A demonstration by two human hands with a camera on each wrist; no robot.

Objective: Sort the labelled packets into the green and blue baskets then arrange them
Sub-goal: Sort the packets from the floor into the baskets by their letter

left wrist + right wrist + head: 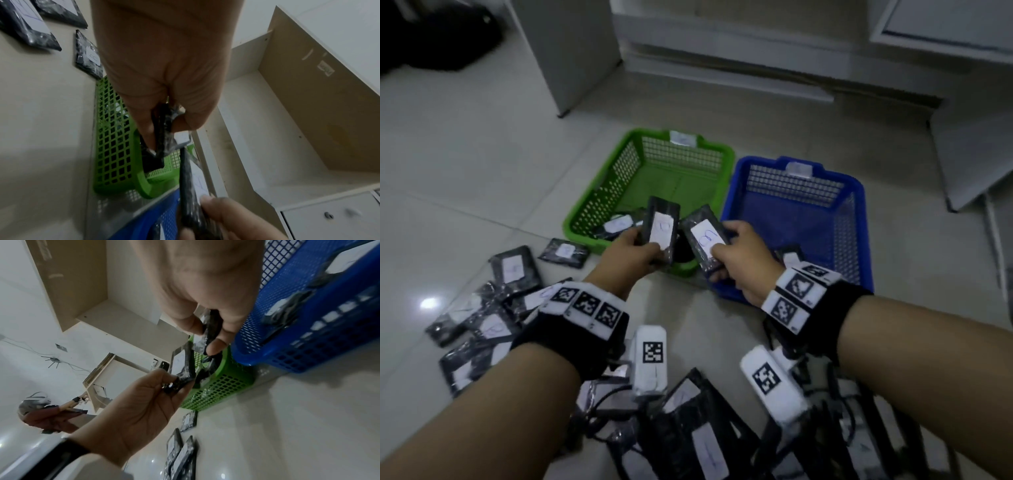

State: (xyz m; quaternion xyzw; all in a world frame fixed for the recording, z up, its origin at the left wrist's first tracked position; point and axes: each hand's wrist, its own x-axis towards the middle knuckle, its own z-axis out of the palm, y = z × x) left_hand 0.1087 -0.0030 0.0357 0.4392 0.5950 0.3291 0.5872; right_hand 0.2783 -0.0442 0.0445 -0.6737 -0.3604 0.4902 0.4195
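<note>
Loose labelled packets (512, 270) on floor (465, 164), nearer than green basket (619, 178). Left hand (631, 251) grips packet (661, 230) above its near rim; right hand (738, 255) grips another packet (703, 240) beside it. Blue basket (856, 219) right of green.

An indoor room that looks part-furnished or used for storage is shown, though its exact kind cannot be told. A glossy pale tiled floor (465, 164) serves as the work surface, and bare white cabinet carcasses (571, 51) and an open shelf unit (298, 113) with unfinished board backs are stood along the wall. A second person (43, 415) wearing a head-mounted rig is seen further back in the right wrist view.
</note>
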